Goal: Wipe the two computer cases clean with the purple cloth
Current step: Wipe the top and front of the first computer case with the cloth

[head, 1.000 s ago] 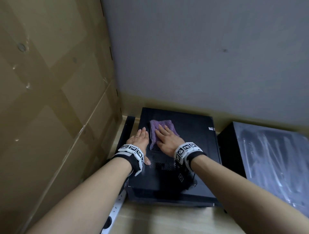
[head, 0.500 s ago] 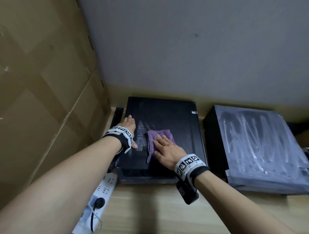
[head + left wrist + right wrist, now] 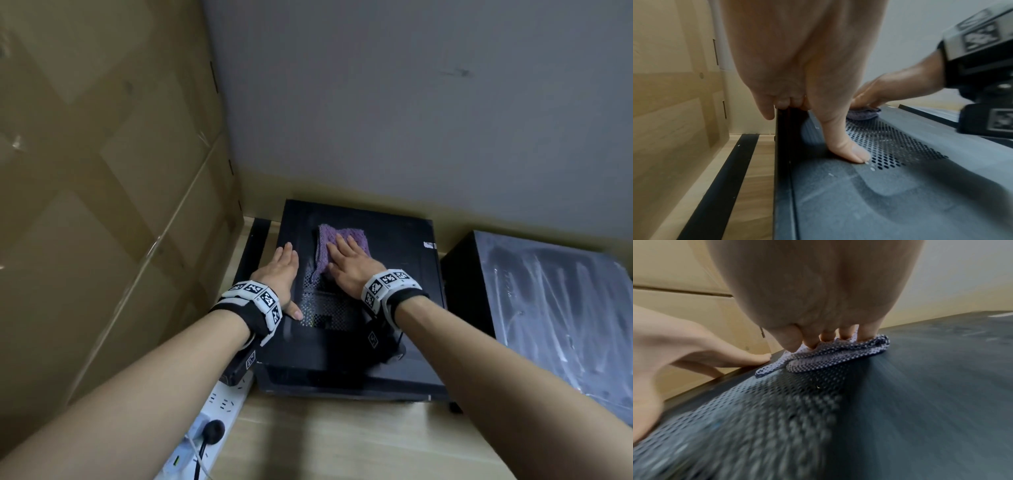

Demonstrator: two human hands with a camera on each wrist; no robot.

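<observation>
A black computer case [image 3: 394, 253] lies on its side on the floor, its perforated vent [image 3: 325, 308] near me. The purple cloth [image 3: 342, 240] is bunched on the far part of the top panel. My right hand [image 3: 347, 262] lies flat on the cloth and presses it down with straight fingers [image 3: 830, 335]; the cloth [image 3: 828, 356] folds under them. My left hand [image 3: 282, 269] rests flat along the case's left edge, thumb [image 3: 849, 152] on the top panel [image 3: 900, 194]. The second case [image 3: 548, 308], grey with dust streaks, lies to the right.
A big cardboard box [image 3: 102, 205] stands close on the left, a grey wall [image 3: 411, 102] behind. A thin black panel [image 3: 255, 246] lies between box and case. A white power strip [image 3: 219, 407] with a plug lies on the wooden floor [image 3: 342, 442] near my left arm.
My right hand has pushed the cloth from the near vent area toward the far end of the case. The left hand stays on the left edge.
</observation>
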